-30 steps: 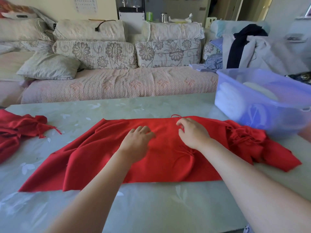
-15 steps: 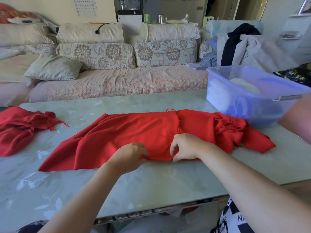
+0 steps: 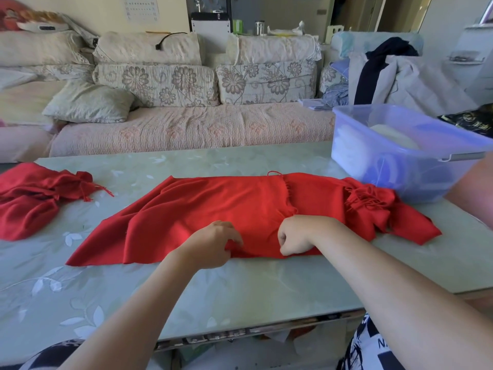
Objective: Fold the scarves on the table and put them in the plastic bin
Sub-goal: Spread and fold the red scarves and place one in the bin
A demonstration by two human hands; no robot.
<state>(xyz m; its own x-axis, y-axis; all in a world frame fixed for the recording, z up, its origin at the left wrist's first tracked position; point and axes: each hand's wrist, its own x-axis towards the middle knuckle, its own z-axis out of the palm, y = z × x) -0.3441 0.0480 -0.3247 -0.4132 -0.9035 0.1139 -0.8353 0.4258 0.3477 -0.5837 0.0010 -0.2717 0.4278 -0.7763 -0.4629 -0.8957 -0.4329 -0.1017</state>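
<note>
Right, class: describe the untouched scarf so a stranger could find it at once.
Start at the green table before the sofa. At its left edge lies a crumpled red scarf. Unlike the spread scarf held by the left hand and right hand, it is bunched and untouched.

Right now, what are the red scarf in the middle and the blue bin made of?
The red scarf looks like soft, matte woven cloth, maybe wool or acrylic: it wrinkles and ends in fringe. The bin looks like smooth, see-through bluish plastic: pale things show through its wall.
</note>
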